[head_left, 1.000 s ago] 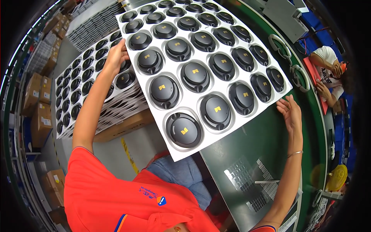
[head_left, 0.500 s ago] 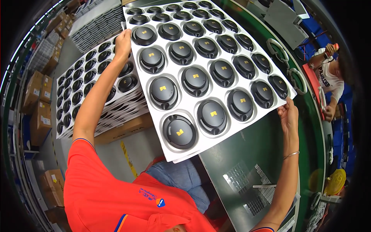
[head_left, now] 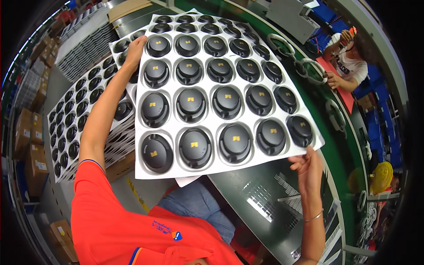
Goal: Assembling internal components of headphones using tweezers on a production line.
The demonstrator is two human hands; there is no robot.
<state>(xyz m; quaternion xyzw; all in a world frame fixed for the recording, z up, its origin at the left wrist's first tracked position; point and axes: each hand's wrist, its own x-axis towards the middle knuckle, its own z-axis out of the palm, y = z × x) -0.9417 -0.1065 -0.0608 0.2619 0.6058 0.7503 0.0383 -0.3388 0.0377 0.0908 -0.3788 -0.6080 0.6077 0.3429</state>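
A white moulded tray (head_left: 172, 121) spans the middle of the view, its wells filled with black rounded headphone-like pieces (head_left: 191, 102), each with a yellow mark. My left hand (head_left: 136, 52) is closed on the tray's left edge towards the far side. At the near right corner, my right hand (head_left: 309, 165) has a fingertip against the tray, with its other fingers loosely curled just below the edge. Part of another white sheet (head_left: 187, 180) pokes out underneath at a different angle. What supports the tray from below is hidden.
A stack of filled trays (head_left: 123, 132) stands to the left, with stacked grey trays (head_left: 88, 53) behind it. A dark green worktable (head_left: 238, 181) lies in front. Along the right runs a green conveyor (head_left: 324, 95) carrying white loops. Beyond it, another person (head_left: 349, 66) works with their hands.
The top tray has turned and shifted left, its near edge now more level across the view. Both hands moved with it, the right one lower. My view has swung somewhat right.
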